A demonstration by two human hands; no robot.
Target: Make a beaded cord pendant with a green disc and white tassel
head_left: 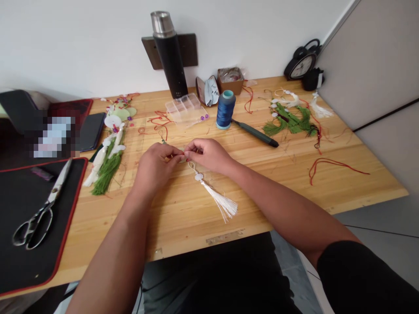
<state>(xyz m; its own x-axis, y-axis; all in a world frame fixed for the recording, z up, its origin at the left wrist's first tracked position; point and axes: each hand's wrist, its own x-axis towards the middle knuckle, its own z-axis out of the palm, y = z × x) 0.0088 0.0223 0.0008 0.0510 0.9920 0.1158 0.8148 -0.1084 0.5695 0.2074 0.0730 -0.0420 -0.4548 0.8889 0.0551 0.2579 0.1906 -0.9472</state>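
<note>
The bare left forearm (111,266) rises from the lower left of the view, and the bare right forearm (281,200) angles in from the lower right, emerging from a black short sleeve (363,279). The left hand (155,168) is curled, knuckles up. The right hand (207,156) sits just beside the left hand, also knuckles up, its pinched fingertips (190,152) almost meeting those of the left hand.

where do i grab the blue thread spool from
Best grip is around the middle of the wound blue body of the thread spool, coming from the near side. It stands upright and round, so it can be wrapped easily there, while the clear compartment box sits to its left and the black-handled tool lies off its right base.
</note>
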